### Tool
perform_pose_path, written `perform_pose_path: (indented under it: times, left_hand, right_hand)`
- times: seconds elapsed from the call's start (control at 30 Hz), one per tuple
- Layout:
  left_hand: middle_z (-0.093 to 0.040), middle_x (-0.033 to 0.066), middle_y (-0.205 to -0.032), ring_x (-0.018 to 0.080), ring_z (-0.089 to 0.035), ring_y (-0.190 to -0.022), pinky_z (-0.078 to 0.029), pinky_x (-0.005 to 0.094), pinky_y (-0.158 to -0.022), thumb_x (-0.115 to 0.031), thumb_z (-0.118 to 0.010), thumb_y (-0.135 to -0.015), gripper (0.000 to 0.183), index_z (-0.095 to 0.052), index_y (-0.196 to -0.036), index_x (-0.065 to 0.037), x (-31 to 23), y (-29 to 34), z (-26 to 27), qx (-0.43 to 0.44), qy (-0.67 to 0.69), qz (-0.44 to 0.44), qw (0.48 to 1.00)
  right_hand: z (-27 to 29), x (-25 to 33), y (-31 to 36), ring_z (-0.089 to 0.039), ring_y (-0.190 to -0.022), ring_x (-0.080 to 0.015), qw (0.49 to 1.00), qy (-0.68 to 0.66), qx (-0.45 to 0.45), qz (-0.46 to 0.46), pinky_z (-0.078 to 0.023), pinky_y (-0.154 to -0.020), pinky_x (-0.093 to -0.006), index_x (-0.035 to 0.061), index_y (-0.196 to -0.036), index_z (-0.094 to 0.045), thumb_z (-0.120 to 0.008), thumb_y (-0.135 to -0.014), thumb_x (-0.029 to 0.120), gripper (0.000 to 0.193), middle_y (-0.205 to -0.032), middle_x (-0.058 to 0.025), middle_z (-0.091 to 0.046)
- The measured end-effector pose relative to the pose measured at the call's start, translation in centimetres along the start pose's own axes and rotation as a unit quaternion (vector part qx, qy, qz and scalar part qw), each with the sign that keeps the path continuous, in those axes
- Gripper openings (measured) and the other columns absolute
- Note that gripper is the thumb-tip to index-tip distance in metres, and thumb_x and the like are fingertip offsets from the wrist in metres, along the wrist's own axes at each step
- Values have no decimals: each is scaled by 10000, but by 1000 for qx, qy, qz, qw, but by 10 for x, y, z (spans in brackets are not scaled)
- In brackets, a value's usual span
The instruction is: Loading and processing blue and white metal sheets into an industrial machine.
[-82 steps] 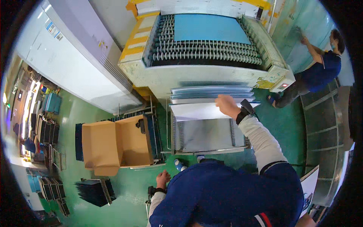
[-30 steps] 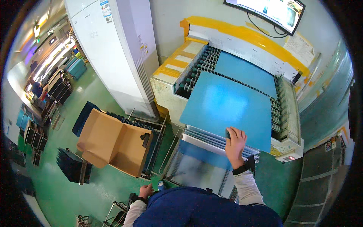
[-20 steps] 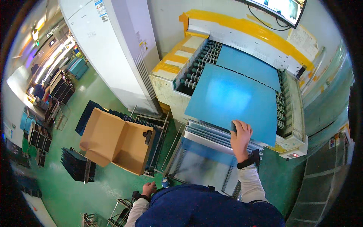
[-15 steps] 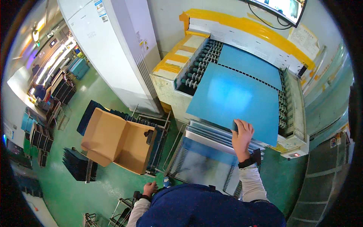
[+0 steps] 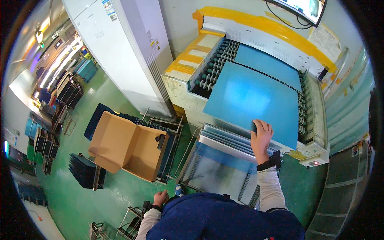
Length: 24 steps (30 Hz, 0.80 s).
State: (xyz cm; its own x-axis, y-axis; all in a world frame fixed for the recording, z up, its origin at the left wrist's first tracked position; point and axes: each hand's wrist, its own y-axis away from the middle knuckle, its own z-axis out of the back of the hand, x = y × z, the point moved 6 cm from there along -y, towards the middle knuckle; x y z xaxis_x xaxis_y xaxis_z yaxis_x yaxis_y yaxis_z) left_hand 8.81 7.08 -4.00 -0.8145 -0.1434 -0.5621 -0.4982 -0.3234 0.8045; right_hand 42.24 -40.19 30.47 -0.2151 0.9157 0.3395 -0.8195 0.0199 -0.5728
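Blue sheet (image 5: 250, 100) partly behind right hand (image 5: 261, 138); screen (image 5: 307, 8) cut off.

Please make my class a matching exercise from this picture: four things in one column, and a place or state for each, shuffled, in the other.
Column one
1. right hand
2. left hand
3. cardboard box
4. screen

Column two
A. brown and standing open
B. at the near edge of the front blue sheet
C. lit, at the picture's upper right
D. low, beside the navy top

Pairs: 1-B, 2-D, 3-A, 4-C
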Motion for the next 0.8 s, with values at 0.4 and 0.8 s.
perform_pose_path:
  times: [0.4, 0.8]
  left_hand:
    - [-649, 123, -799, 188, -598, -591, -460, 301, -502, -379, -634, -907, 409, -599, -980, 21, -14, 22, -4, -15, 3, 11, 1000]
    - [-572, 53, -682, 171, -551, -552, -424, 321, -480, -326, -629, -914, 303, -581, -862, -31, 19, -7, 11, -28, -86, -72, 993]
  right_hand:
    - [-6, -12, -1, -521, -1070, -299, 1000, 11, 12, -2, -370, -968, -457, 120, -1127, -633, -694, -659, 25, 481, -1155, -57, -603]
    - [-18, -25, -7, -522, -1098, -296, 998, 50, 25, 7, -373, -957, -466, 163, -1163, -631, -720, -721, 88, 456, -1186, -36, -603]
